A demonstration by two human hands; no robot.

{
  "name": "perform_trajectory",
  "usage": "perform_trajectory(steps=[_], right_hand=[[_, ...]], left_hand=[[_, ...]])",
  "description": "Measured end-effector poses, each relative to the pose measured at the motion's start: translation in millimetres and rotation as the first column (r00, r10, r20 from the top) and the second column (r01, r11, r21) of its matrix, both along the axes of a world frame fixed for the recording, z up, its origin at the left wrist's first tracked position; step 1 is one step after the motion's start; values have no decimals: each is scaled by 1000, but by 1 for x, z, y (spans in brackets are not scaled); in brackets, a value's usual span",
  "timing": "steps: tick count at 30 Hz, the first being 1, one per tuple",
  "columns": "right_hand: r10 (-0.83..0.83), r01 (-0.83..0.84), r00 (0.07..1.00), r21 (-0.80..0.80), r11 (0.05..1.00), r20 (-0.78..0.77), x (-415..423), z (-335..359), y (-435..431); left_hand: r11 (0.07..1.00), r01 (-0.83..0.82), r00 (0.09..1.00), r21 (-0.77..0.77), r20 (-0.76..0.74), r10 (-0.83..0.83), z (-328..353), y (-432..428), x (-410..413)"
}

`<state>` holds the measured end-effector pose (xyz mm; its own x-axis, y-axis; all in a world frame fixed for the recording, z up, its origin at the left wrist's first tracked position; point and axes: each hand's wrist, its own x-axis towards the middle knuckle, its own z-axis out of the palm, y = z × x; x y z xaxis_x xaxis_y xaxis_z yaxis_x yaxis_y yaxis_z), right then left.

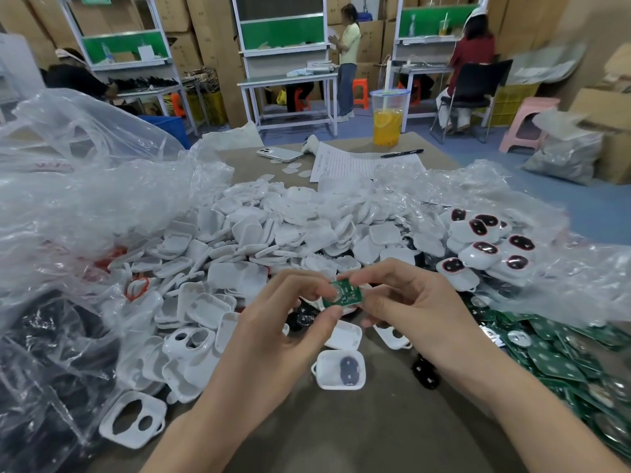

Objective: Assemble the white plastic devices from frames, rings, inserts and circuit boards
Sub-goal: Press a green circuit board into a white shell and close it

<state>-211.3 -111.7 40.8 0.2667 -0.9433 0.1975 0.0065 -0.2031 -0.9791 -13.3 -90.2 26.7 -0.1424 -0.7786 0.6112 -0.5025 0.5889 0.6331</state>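
Out back: blue floor [563,206], wall of stacked brown cardboard boxes [208,35], white metal-framed workbenches [273,81] with green panels [283,30], pink plastic stool [527,117].

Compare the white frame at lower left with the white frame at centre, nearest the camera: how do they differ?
The lower-left frame has two open, empty cutouts; the centre frame has its opening filled by a dark insert. The lower-left frame lies against the plastic bag, the centre frame on bare table. Both are white rounded squares.

The left grip [273,322] and right grip [420,312] meet fingertip to fingertip, fingers curled in a pinch.
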Motion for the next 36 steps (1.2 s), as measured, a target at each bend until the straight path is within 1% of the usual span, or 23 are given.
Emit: perform_trajectory(steps=[5,7,14,18,22,24,26,29,31,33,36], right_hand=[[15,-30,990,102,994,143,0,-2,-1],[19,-43,985,136,990,170,-1,-3,-3],[39,-70,985,178,982,170,-2,-3,-4],[28,-51,991,177,983,131,-2,-2,-4],[30,-42,997,174,984,76,-1,-1,-2],[10,-11,1000,132,991,11,-2,0,1],[-55,57,988,9,998,-141,-7,0,5],[-158,82,897,-195,977,-412,-20,-5,15],[-183,16,793,-280,960,-582,-27,-8,19],[-179,-98,684,-331,938,-708,-30,-9,18],[-114,-202,608,-292,935,-786,-31,-8,16]], left_hand=[[998,-55,995,-28,77,57,-2,0,2],[997,-58,992,-50,110,63,-2,0,2],[993,-75,978,-87,189,91,-2,1,1],[993,-78,970,-90,224,96,0,3,3],[990,-65,941,-128,323,103,3,2,4],[990,-73,931,-117,349,110,4,3,6],[996,-60,932,-62,353,78,3,5,14],[1000,-6,907,11,422,1,0,11,29],[999,21,885,48,464,-41,1,13,33],[996,50,872,77,483,-81,4,14,32],[993,89,846,82,520,-119,6,15,28]])
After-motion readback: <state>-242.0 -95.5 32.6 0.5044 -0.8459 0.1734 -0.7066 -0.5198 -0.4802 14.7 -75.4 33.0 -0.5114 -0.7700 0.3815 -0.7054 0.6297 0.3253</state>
